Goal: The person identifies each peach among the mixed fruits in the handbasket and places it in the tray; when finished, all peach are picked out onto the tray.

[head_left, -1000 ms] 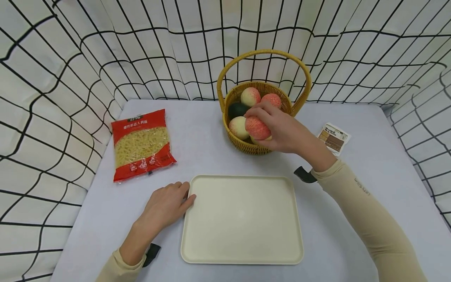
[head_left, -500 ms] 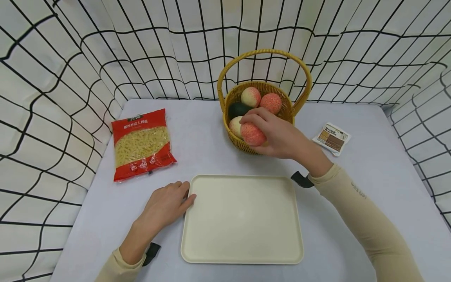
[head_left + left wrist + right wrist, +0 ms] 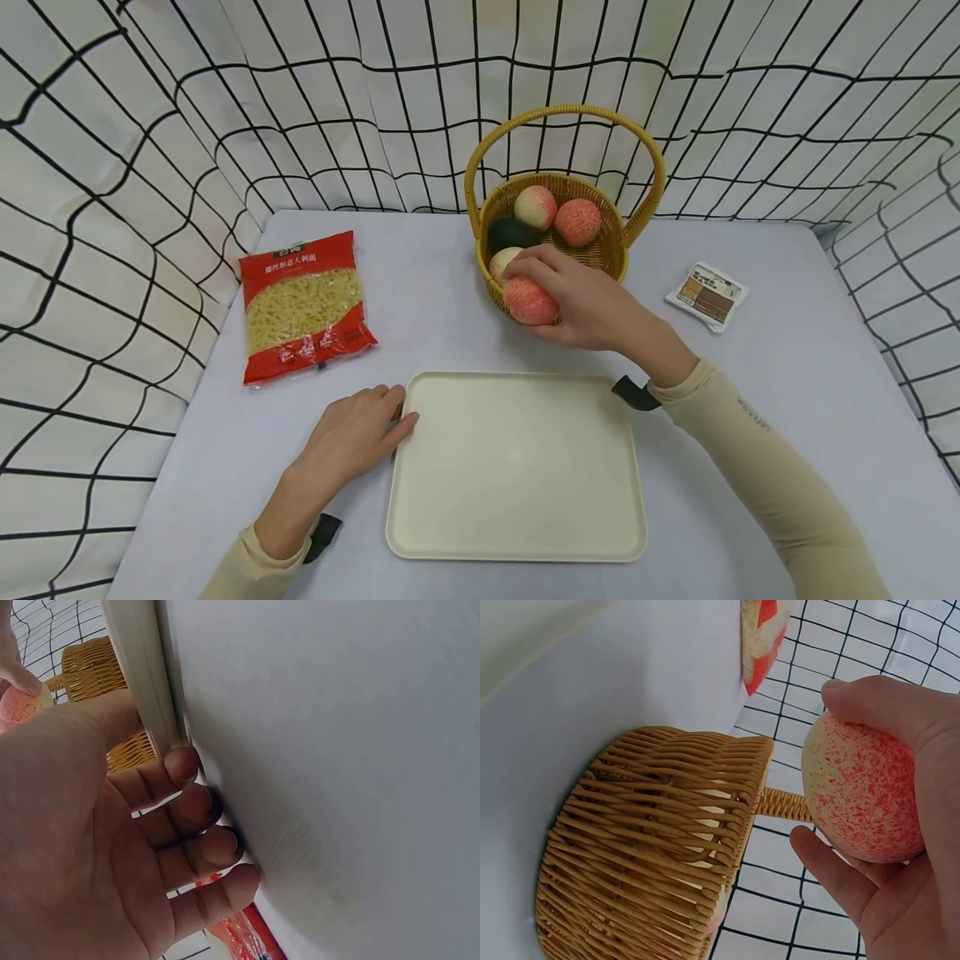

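Note:
My right hand (image 3: 588, 304) grips a pink-red speckled peach (image 3: 531, 300) over the front rim of a yellow wicker basket (image 3: 626, 250). In the right wrist view, the thumb and fingers wrap this peach (image 3: 866, 787), which is clear of the basket's wall (image 3: 645, 840). Inside the basket lie another pink peach (image 3: 578, 222), a pale peach with a red blush (image 3: 536, 207), a dark green oval fruit (image 3: 512, 236) and a pale round fruit (image 3: 504, 262), partly covered by my hand. My left hand (image 3: 352, 437) holds the left edge of a cream tray (image 3: 517, 467), thumb over the rim, fingertips low beside it.
A red bag of pasta (image 3: 303, 308) lies at the back left of the white table. A small brown-and-white packet (image 3: 707, 296) is right of the basket. Black wire grid (image 3: 420, 92) with white behind it encloses the back and sides.
My right hand has brought the peach toward me and slightly left, from inside the basket to over its front rim. The small packet has come fully into sight. My left hand has stayed at the tray.

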Tool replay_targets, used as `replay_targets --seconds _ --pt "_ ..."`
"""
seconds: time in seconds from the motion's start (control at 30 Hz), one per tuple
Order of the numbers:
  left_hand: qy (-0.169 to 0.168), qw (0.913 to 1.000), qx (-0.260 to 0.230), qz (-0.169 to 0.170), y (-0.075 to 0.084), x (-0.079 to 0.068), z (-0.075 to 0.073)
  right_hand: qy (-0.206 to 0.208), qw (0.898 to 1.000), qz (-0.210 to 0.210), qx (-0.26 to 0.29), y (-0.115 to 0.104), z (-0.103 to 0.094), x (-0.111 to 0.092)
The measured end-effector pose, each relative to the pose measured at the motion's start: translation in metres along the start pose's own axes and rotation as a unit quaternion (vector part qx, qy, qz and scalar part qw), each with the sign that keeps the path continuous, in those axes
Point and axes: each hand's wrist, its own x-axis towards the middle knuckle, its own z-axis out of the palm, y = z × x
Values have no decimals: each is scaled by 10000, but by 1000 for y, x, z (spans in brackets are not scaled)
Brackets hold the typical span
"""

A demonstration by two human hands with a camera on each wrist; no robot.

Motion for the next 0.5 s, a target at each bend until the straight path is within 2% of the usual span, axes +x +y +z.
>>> replay_targets --seconds 0.5 --pt "65 9999 46 65 -2 2 -1 -27 9994 -62 343 -7 13 -1"
